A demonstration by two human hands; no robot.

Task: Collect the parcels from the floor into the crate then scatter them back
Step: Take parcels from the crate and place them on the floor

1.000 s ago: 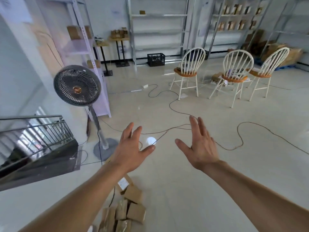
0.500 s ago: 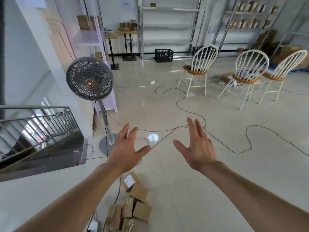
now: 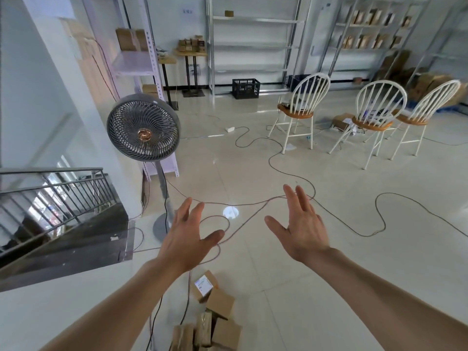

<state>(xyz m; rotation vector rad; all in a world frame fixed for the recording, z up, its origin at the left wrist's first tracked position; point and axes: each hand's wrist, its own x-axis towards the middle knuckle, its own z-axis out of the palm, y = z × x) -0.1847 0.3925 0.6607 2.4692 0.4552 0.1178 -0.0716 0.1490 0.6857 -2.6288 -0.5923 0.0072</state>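
A: What is way over on the left?
B: A black stair railing (image 3: 55,196). It is left of the fan (image 3: 143,127) and lower down.
A: What is the fan like?
B: It is gray and round, on a tall pole. It stands on the shiny floor (image 3: 273,300).
A: Where is the left hand (image 3: 187,239)?
B: Up in the air, just right of the fan's pole. Its fingers are straight and spread wide. It holds nothing.
A: And the parcels (image 3: 215,317)?
B: They are brown boxes in a little heap on the floor, right of the fan's foot and closer to us. The top one has a white label. The heap runs off the bottom edge, so I cannot count them.
A: Where is the crate (image 3: 246,88)?
B: It is black. It sits far behind the fan and to its right, by the metal shelves (image 3: 253,34). It is well apart from the parcels.
A: And the right hand (image 3: 304,231)?
B: Further right of the fan than the left hand, also in the air. Fingers straight, thumb out, nothing in it.
A: What is farthest right?
B: Three white chairs (image 3: 374,122) with orange seats. A thin cable (image 3: 253,204) winds over the floor from the fan toward them.
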